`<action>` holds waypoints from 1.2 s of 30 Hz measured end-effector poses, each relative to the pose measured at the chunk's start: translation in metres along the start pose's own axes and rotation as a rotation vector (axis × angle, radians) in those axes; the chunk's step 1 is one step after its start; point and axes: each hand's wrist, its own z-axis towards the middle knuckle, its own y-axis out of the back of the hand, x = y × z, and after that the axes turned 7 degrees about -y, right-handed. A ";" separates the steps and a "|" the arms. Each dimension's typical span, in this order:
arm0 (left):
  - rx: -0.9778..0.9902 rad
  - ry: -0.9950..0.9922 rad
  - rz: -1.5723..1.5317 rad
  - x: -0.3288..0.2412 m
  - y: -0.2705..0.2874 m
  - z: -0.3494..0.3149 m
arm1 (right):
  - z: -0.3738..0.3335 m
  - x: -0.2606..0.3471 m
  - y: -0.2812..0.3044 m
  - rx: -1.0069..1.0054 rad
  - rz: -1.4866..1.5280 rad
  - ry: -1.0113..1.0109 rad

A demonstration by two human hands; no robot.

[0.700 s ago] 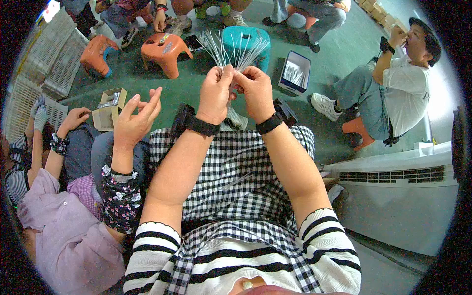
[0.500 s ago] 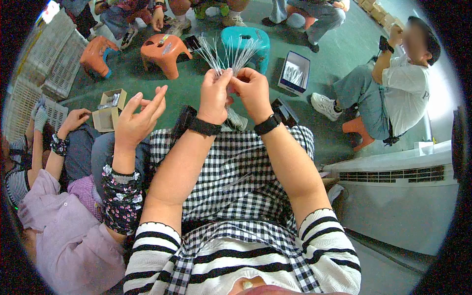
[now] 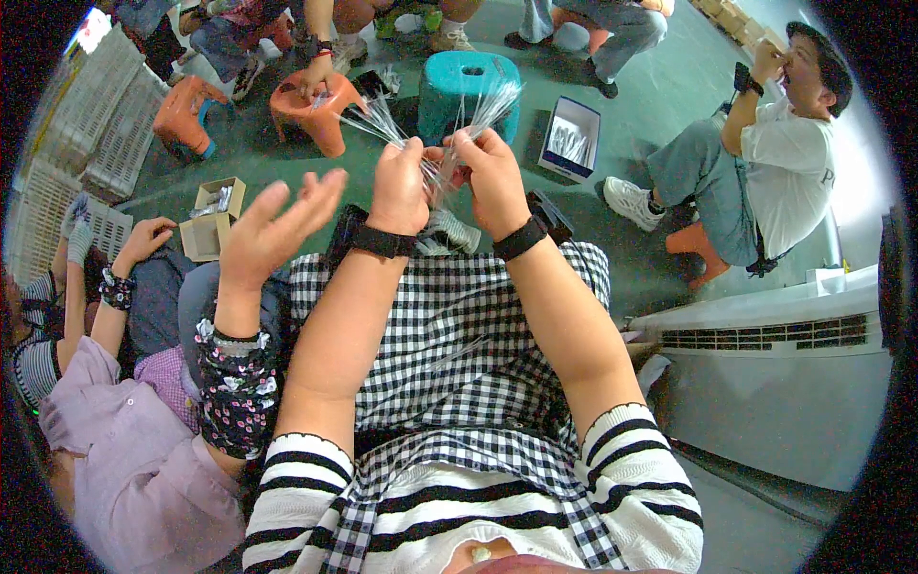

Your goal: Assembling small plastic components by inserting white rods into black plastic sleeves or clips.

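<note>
My left hand (image 3: 399, 189) is closed round a bunch of thin whitish strands (image 3: 376, 124), which fan out up and to the left. My right hand (image 3: 488, 177) grips a second bunch of strands (image 3: 494, 103), spreading up and to the right. Between the two hands the strands cross, with the thumbs close together and the lower ends partly hidden by the fingers. Both hands are held above the far edge of my black-and-white checked apron (image 3: 449, 306). A few loose strands (image 3: 459, 354) lie on the apron's lap.
A co-worker's hand (image 3: 282, 230) is raised near my left wrist. Beyond my hands stand a teal stool (image 3: 469, 69) and an orange stool (image 3: 325, 120). An open blue-edged box (image 3: 572, 139) holds similar strands; a small carton (image 3: 201, 239) lies left. A person (image 3: 784, 163) sits to the right.
The strands, fanned upward together before, now part into two bunches leaning left and right. My left hand has shifted slightly left and down. Another person's hand has reached onto the orange stool.
</note>
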 end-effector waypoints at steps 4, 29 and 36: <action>-0.063 -0.072 0.110 0.007 0.012 0.011 | -0.002 0.003 -0.005 -0.006 0.160 0.059; -0.005 -0.166 -0.372 -0.049 0.023 0.018 | 0.022 0.017 0.050 0.052 1.018 0.032; 0.645 -0.543 -0.067 -0.076 0.068 0.031 | 0.020 0.018 0.053 0.063 0.990 0.034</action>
